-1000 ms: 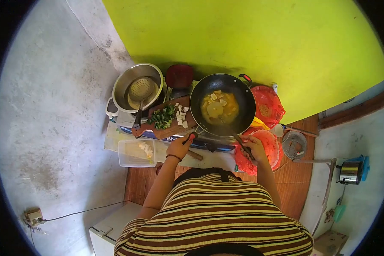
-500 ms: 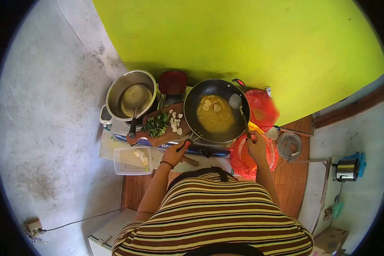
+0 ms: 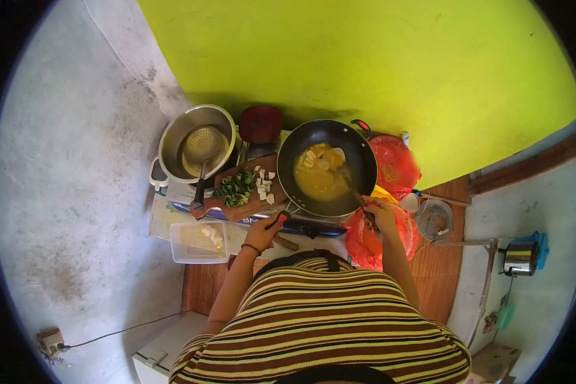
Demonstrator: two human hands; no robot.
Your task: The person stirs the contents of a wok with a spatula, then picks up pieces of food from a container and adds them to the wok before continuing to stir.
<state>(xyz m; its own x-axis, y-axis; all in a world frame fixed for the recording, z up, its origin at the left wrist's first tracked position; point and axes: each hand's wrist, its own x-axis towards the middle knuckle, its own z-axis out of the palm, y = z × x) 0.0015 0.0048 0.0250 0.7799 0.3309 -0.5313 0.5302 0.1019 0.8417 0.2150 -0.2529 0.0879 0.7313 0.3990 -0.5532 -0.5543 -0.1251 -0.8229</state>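
A dark wok (image 3: 290, 168) sits on the stove with yellow-brown liquid (image 3: 320, 184) and pale pieces in it. My left hand (image 3: 262, 232) is closed around the wok's black and red handle (image 3: 279, 219). In my right hand (image 3: 380, 216) is the handle of a spatula (image 3: 352, 184), whose head dips into the liquid among the pale pieces. Left of the wok, a wooden cutting board (image 3: 221, 208) bears chopped green leaves (image 3: 235, 187) and white pieces (image 3: 264, 185).
A steel pot (image 3: 166, 144) holding a perforated ladle (image 3: 203, 144) stands at the left. Below it is a clear plastic box (image 3: 185, 243). A dark red bowl (image 3: 260, 124) is at the back. Red plastic bags (image 3: 397, 240) and a red basin (image 3: 393, 153) lie at the right.
The spatula head has moved from the wok's right wall left and down into the liquid. My right hand has shifted slightly left. My left hand stays on the wok handle.
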